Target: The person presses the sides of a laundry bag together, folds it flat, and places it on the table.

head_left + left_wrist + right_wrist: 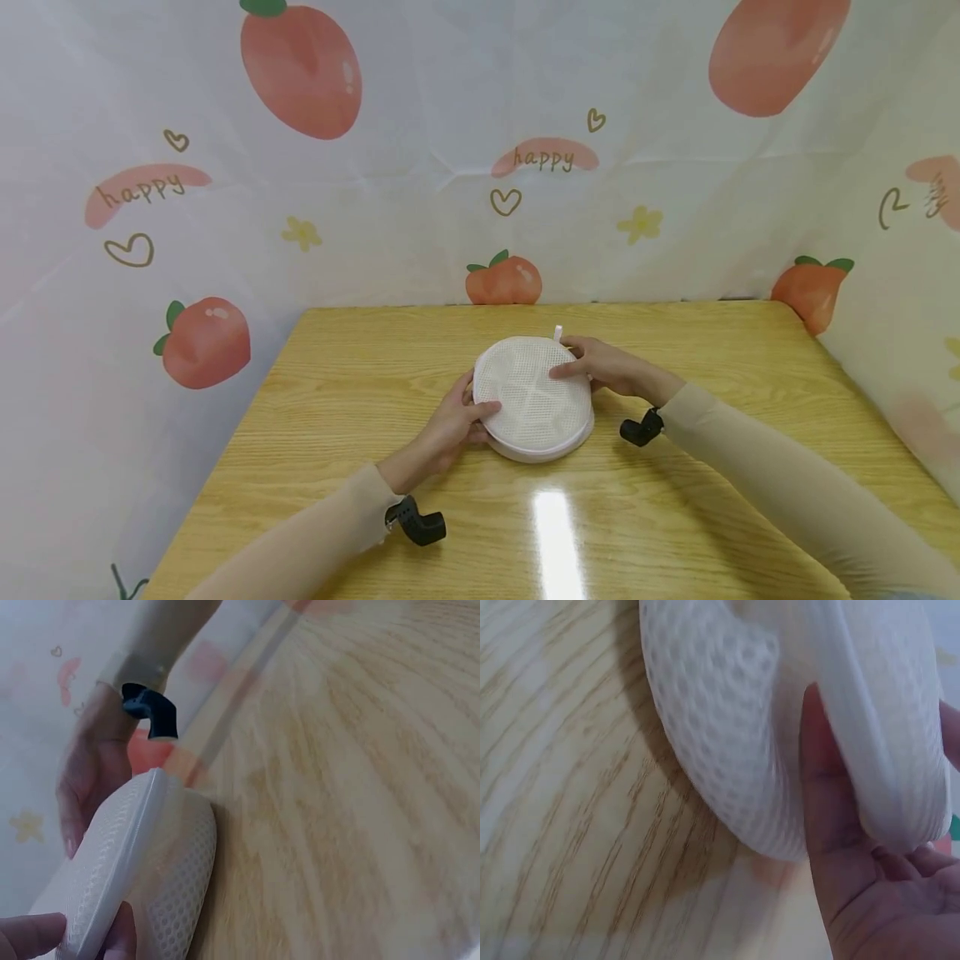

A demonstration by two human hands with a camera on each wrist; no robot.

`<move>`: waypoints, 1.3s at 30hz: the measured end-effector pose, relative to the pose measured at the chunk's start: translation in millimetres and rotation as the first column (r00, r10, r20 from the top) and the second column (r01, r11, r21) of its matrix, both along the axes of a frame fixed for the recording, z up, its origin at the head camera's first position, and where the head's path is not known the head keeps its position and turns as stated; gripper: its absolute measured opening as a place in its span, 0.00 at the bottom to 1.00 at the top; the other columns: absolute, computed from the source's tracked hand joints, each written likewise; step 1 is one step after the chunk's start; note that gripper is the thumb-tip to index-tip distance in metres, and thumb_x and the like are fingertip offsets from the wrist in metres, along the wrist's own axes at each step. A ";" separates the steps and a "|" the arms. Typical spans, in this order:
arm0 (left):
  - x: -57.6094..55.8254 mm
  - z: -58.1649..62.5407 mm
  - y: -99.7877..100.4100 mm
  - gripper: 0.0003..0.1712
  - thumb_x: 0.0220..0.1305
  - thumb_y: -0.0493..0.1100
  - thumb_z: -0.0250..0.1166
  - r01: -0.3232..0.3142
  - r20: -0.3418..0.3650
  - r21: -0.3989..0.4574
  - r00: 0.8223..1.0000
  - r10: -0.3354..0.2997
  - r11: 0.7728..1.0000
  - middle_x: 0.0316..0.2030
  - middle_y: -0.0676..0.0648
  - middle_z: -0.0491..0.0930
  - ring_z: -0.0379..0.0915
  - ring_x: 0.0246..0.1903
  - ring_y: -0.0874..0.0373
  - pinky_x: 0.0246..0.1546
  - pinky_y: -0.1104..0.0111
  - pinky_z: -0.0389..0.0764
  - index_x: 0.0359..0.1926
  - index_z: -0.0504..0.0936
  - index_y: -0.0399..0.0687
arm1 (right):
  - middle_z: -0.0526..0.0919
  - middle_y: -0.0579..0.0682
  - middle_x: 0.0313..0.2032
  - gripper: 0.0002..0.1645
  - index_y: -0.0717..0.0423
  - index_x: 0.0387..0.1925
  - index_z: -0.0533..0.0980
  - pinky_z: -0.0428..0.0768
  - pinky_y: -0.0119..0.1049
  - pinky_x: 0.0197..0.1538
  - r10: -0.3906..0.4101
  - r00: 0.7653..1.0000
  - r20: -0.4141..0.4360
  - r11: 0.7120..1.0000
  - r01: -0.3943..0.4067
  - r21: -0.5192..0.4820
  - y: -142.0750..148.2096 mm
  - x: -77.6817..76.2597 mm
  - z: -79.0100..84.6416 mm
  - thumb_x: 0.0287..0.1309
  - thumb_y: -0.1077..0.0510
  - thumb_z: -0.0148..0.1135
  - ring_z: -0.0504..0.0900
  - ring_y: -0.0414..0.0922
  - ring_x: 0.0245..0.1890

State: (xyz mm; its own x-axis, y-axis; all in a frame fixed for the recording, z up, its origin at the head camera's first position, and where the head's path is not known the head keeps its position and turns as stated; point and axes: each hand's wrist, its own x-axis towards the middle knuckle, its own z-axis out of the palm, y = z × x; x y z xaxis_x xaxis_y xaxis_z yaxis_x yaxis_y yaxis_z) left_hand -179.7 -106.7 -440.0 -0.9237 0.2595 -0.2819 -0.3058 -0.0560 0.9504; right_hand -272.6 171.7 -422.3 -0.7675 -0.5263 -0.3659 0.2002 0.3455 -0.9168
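A round white mesh laundry bag [528, 404] with a smooth rim and a small white loop [558, 333] is at the middle of the table. My left hand [452, 421] grips its left side, thumb on the top mesh and fingers underneath. At the upper right edge, my right hand [606, 365] holds the bag near the loop, its thumb over the top. The left wrist view shows the rim of the bag [142, 832] between thumb and finger. In the right wrist view, a finger of the right hand [877, 900] lies behind the rim, against the softly folded mesh.
The wooden table [360, 358] extends around the bag, with a bright light reflection [557, 542] in front. A white printed cloth [405, 100] hangs behind and at both sides. Black wrist cameras [422, 525] are strapped beneath the beige sleeves [772, 471].
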 end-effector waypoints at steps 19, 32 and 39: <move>-13.8 4.6 -2.4 0.47 0.70 0.34 0.66 0.008 -0.138 -0.282 0.989 -0.049 0.959 0.61 0.32 0.67 0.79 0.45 0.51 0.38 0.66 0.83 0.82 0.51 0.46 | 0.79 0.60 0.53 0.31 0.67 0.63 0.73 0.84 0.38 0.43 -0.035 0.982 -0.187 0.990 0.059 0.125 -3.6 9.3 2.8 0.65 0.56 0.73 0.82 0.46 0.41; -7.8 13.7 3.2 0.46 0.66 0.44 0.75 -0.095 -0.484 -0.563 0.843 -0.235 0.821 0.75 0.37 0.53 0.51 0.74 0.35 0.72 0.37 0.56 0.78 0.62 0.44 | 0.71 0.69 0.55 0.47 0.69 0.74 0.57 0.82 0.44 0.48 -0.008 0.955 -0.297 0.977 0.071 0.201 -3.7 12.6 6.3 0.65 0.55 0.73 0.78 0.57 0.48; -9.5 14.0 6.6 0.52 0.65 0.54 0.75 -0.053 -0.508 -0.699 0.738 -0.443 0.713 0.80 0.43 0.49 0.45 0.79 0.39 0.73 0.36 0.51 0.80 0.58 0.47 | 0.56 0.69 0.71 0.57 0.60 0.81 0.49 0.74 0.63 0.62 0.042 0.838 -0.544 0.963 0.111 0.245 -3.2 20.0 8.5 0.65 0.51 0.74 0.66 0.69 0.65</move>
State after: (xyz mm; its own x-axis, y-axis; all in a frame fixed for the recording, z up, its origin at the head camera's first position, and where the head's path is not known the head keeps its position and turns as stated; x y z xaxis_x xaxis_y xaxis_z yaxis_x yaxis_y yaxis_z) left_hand -189.2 -100.1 -426.0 -0.8851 0.4417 0.1464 0.4164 0.6113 0.6730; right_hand -252.6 168.5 -413.8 -0.8971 -0.4418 -0.0050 -0.2840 0.5851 -0.7596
